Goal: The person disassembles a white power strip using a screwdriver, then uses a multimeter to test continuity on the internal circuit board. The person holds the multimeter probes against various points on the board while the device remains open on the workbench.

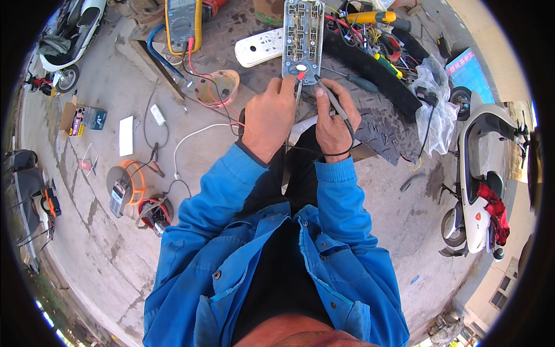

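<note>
In front of me lies an opened power strip [303,37], its casing showing rows of metal contacts. My left hand [269,118] is closed near its lower end, pinching a red-tipped test probe [300,76]; most of the probe is hidden by the fingers. My right hand [337,118] grips a dark grey test probe [334,103], which points at the strip's lower right corner. A black lead loops under that wrist. Left of the strip sits a yellow-framed multimeter [184,26] with red and black leads. A white slotted cover [257,49] lies beside the strip.
An orange bowl-shaped container [218,88] stands below the multimeter. To the right are a black trough [373,72], a screwdriver [361,82], tangled tools and a clear plastic bag [435,110]. A white scooter [477,168] is parked far right; a small box [75,118] lies left.
</note>
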Demonstrator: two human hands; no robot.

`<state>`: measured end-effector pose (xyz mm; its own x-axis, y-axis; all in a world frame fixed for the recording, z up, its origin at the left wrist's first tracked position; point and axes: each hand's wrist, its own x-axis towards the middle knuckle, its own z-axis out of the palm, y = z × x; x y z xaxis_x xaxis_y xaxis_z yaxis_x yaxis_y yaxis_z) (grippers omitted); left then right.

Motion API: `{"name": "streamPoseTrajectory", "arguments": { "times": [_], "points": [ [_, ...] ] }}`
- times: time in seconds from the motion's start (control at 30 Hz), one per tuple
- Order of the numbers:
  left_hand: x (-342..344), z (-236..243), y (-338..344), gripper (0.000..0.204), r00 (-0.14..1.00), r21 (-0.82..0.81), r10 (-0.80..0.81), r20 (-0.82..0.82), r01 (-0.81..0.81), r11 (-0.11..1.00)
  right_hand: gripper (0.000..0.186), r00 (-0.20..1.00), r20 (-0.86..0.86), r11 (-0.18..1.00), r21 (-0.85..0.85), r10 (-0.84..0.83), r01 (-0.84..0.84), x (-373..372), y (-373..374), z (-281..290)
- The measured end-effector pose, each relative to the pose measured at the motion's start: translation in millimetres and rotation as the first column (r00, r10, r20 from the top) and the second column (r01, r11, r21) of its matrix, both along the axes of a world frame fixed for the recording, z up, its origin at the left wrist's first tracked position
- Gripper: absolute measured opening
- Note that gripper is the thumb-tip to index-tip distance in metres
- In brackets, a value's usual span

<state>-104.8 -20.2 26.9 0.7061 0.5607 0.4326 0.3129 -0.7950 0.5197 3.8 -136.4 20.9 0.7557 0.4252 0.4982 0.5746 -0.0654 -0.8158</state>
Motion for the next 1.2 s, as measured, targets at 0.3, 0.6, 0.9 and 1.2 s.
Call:
{"name": "streamPoseTrajectory", "arguments": {
  "times": [0.3,0.6,0.9,1.2],
  "points": [
    [-16,-4,-17,0.026,0.996,0.012,0.052,-0.078,-0.051,0.999,0.018,1.0,0.005,1.0,0.0,0.009,-0.009,1,-2,-4],
    [-21,-1,-12,0.025,0.988,0.021,0.118,-0.1,-0.117,0.993,0.02,0.998,0.054,0.999,-0.038,0.038,-0.036,3,4,-7],
    [-22,2,-8,0.024,0.993,0.04,0.109,-0.054,-0.106,0.994,0.019,0.998,0.047,0.997,-0.059,0.046,-0.043,2,3,-8],
    [-7,3,-13,0.022,0.995,0.074,0.098,-0.027,-0.095,0.993,0.02,1.0,-0.026,1.0,0.01,-0.007,0.007,-1,-2,-4]
  ]
}}
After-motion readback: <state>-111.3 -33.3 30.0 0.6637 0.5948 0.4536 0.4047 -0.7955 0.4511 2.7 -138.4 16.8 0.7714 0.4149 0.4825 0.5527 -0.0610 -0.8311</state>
